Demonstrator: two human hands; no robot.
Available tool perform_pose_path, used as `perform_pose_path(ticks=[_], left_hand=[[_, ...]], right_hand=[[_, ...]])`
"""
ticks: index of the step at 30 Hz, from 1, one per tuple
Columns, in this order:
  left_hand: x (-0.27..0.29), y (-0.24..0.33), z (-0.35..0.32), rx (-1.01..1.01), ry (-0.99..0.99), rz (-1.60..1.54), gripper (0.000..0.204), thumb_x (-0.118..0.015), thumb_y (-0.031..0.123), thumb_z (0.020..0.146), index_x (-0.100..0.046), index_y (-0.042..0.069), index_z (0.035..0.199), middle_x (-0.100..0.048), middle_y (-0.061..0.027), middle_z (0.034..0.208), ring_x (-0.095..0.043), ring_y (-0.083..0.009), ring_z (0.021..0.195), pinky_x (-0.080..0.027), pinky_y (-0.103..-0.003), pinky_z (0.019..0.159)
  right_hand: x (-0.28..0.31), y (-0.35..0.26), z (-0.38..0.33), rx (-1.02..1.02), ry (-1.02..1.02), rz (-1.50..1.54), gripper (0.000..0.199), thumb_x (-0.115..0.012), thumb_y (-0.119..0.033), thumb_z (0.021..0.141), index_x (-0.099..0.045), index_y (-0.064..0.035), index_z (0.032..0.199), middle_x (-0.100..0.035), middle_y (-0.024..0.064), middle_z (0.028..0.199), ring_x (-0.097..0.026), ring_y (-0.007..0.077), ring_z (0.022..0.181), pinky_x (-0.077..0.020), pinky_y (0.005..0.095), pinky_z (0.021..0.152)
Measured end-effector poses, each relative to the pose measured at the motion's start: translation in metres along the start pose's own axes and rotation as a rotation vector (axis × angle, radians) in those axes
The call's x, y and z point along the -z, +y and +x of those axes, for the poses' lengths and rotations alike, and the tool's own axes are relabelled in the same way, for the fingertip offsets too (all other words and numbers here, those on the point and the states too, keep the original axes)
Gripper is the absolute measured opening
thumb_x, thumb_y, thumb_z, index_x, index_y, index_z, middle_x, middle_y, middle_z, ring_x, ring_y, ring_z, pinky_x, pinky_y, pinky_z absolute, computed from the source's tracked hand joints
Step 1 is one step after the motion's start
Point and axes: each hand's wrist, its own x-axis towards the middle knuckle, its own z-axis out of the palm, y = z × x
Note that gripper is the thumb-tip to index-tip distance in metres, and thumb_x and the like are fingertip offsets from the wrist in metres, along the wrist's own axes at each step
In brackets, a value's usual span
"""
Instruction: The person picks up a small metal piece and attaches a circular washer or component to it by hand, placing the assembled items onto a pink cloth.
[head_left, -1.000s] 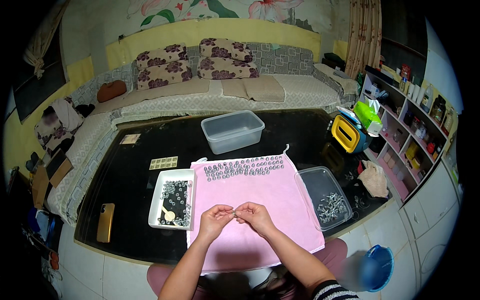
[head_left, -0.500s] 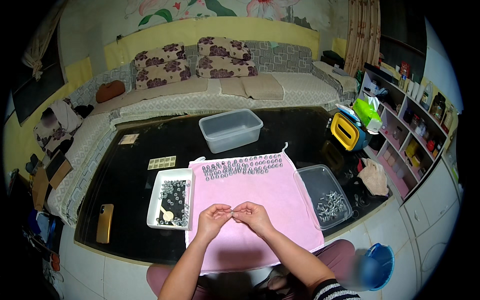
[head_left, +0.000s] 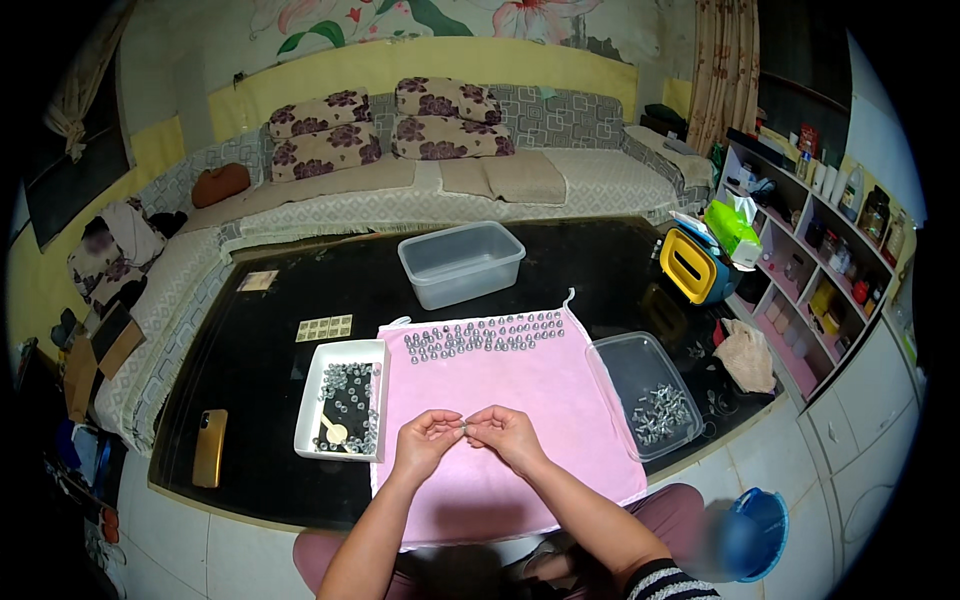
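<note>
Left head-worn fisheye, above the hands (head_left: 422,443), facing down

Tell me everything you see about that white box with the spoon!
The white, rectangular, plastic-looking box is open-topped with a dark-looking floor. It sits upright on the glossy black table, left of the pink cloth, longer front to back than across. Inside lie many small, shiny, roundish pieces and a cream, round-headed spoon. Its right wall seems to meet the cloth's edge. The left hand isn't touching it.
</note>
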Motion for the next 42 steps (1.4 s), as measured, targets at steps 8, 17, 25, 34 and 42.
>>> perform_pose_path(ticks=[8,17,25,34,42], left_hand=[[0.000,0.000,0.000,0.007,-0.009,0.023,0.019,-0.062,-0.002,0.075,-0.057,-0.002,0.093,-0.060,-0.0070,0.085,-0.058,-0.0100,0.077,-0.048,-0.021,0.069],[-0.001,0.002,0.000,0.027,-0.005,0.006,0.017,-0.061,-0.002,0.076,-0.057,-0.002,0.092,-0.060,-0.0068,0.085,-0.057,-0.0098,0.076,-0.047,-0.021,0.069],[0.000,-0.001,0.001,0.024,-0.005,-0.050,0.019,-0.061,-0.004,0.075,-0.056,-0.003,0.093,-0.059,-0.0077,0.084,-0.058,-0.0111,0.076,-0.049,-0.021,0.070],[-0.003,0.002,-0.002,0.000,-0.029,-0.011,0.021,-0.061,-0.003,0.075,-0.055,-0.002,0.095,-0.058,-0.0073,0.084,-0.059,-0.0119,0.076,-0.049,-0.022,0.069],[-0.004,0.002,-0.002,-0.013,0.007,0.015,0.019,-0.061,-0.002,0.075,-0.056,-0.001,0.093,-0.059,-0.0064,0.084,-0.057,-0.0105,0.077,-0.048,-0.021,0.070]], right_hand=[[0.001,-0.005,0.000,-0.096,-0.019,-0.075,0.014,-0.059,-0.011,0.081,-0.056,0.0029,0.084,-0.059,0.0085,0.072,-0.056,0.0111,0.060,-0.0477,0.0214,0.056],[-0.001,-0.005,-0.003,-0.045,-0.023,-0.099,0.017,-0.058,-0.016,0.083,-0.056,0.0005,0.082,-0.058,0.0060,0.068,-0.055,0.0095,0.057,-0.0466,0.0209,0.053],[-0.001,-0.002,-0.002,-0.003,-0.042,-0.035,0.018,-0.058,-0.017,0.082,-0.056,0.0009,0.086,-0.059,0.0062,0.073,-0.056,0.0096,0.061,-0.0478,0.0212,0.055],[0.002,0.000,0.000,-0.033,-0.046,-0.036,0.015,-0.056,-0.013,0.083,-0.056,0.0012,0.086,-0.060,0.0070,0.074,-0.057,0.0107,0.064,-0.0487,0.0219,0.058],[0.001,-0.001,0.000,-0.031,-0.030,-0.055,0.017,-0.058,-0.016,0.082,-0.056,0.0004,0.082,-0.059,0.0061,0.069,-0.056,0.0095,0.059,-0.0474,0.0214,0.054]])
